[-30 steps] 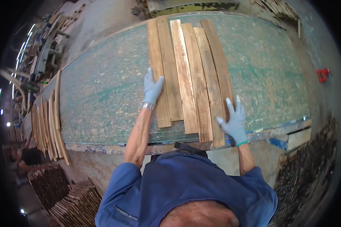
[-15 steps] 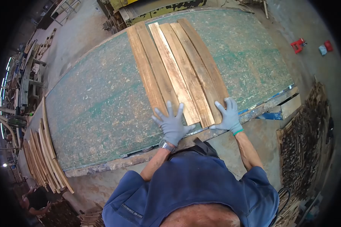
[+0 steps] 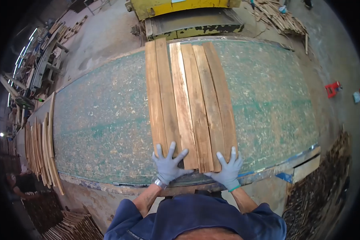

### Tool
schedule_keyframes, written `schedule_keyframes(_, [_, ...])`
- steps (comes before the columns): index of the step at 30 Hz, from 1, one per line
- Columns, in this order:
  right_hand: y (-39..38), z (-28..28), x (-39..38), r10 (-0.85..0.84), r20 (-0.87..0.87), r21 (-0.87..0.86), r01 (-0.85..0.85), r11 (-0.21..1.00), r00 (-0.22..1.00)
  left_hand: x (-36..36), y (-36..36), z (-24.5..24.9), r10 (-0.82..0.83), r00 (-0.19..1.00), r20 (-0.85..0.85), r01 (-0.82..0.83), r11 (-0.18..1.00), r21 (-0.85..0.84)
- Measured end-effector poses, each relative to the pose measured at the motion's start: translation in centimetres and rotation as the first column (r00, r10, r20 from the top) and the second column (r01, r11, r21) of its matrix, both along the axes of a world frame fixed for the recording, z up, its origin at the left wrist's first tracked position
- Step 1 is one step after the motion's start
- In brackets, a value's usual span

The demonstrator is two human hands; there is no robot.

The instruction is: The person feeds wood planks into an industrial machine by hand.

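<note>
Across the middle of the frame, six long, weathered brown wooden slats lie side by side on the green, sawdust-strewn worktable. They run from its far edge near the yellow machine down to its near edge at lower centre. They are narrow, slightly bowed and streaked paler in places, set edge to edge with one thin gap left of the middle.

The left hand, in a grey glove, lies flat on the near ends of the left slats with its fingers fanned wide. The right hand, gloved the same, lies spread on the right ends — neither pinches anything.

Half a second ago the bundle slanted from upper left to lower right. Now it runs nearly straight up the frame, its near ends more even, and the hands sit closer together. A second ago the left hand lay higher — against the bundle's left edge.
</note>
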State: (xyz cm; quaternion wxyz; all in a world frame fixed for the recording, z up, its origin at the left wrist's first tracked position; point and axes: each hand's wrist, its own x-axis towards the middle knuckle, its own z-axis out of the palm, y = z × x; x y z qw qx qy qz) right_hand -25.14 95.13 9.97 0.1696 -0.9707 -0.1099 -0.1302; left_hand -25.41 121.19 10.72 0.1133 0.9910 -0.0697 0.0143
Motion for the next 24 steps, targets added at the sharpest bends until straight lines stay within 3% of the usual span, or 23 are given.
schedule_keyframes(6, [-3.4,-0.4,12.9,0.033,0.068,-0.007,-0.033,0.999,0.997,12.8,-2.5,0.3,-0.005,0.996,0.087,0.011,0.998,-0.065])
schedule_keyframes(11, [-6.4,-0.8,26.3,0.077,0.109,-0.041,-0.073,0.996,0.991,24.9,-5.0,0.2,0.051,0.993,0.104,-0.05,0.999,-0.006])
schedule_keyframes(13, [-6.1,-0.4,31.4,0.07,0.078,-0.059,-0.066,0.996,0.994,29.7,-5.3,-0.1,0.071,0.98,0.187,-0.07,0.997,-0.007])
schedule_keyframes(19, [-2.4,-0.7,45.9,0.044,0.101,-0.128,-0.031,0.991,0.994,43.7,-2.2,0.7,0.097,0.984,0.151,-0.11,0.99,0.083])
schedule_keyframes(24, [0.0,-1.2,55.4,0.002,0.145,-0.257,0.036,0.966,0.989,49.4,-2.1,0.8,0.19,0.968,0.161,-0.201,0.978,0.053])
